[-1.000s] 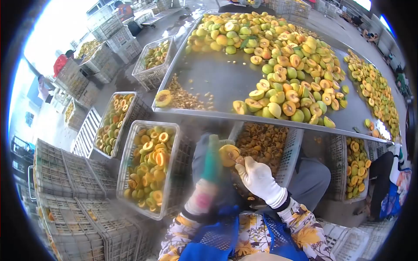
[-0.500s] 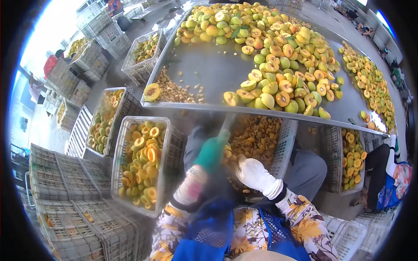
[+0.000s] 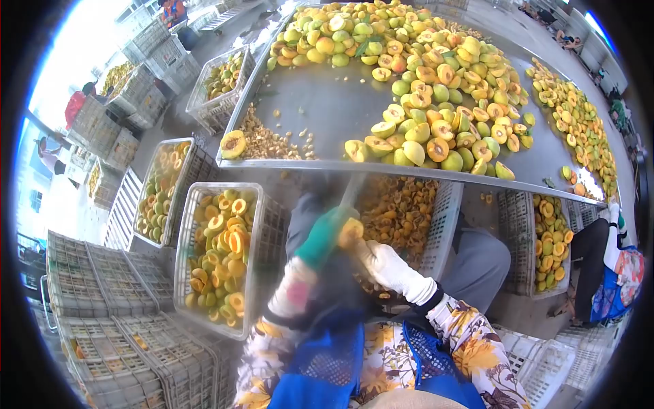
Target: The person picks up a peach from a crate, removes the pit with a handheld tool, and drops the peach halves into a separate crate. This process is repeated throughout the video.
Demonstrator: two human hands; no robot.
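Two gloved hands meet over one fruit half point(image 3: 351, 233), held low in front of the lap. The left hand point(image 3: 320, 235), in a green glove, is curled around the half from the left and cups it so the cut face turns up toward the worker. The right hand point(image 3: 383, 264), in a white glove, comes in from the right with its fingers bunched against the flesh — whether it pinches a small tool or the stone itself I cannot tell, the blur hides it.

Just beyond the grip, under the table edge, stands a crate of scraps point(image 3: 409, 218), probably so that whatever is dug out drops straight down from the hands. To the left of the grip sits a crate of cleaned halves point(image 3: 221, 249), within an easy sideways swing of the green glove, and a second such crate point(image 3: 162, 187) lies farther out that way. Above and beyond the hands, the steel table point(image 3: 327, 116) carries a heap of cut fruit point(image 3: 436, 129) — the nearest halves lie right at its front lip. Far to the right, a seated co-worker's leg point(image 3: 591, 259) shows beside another crate.
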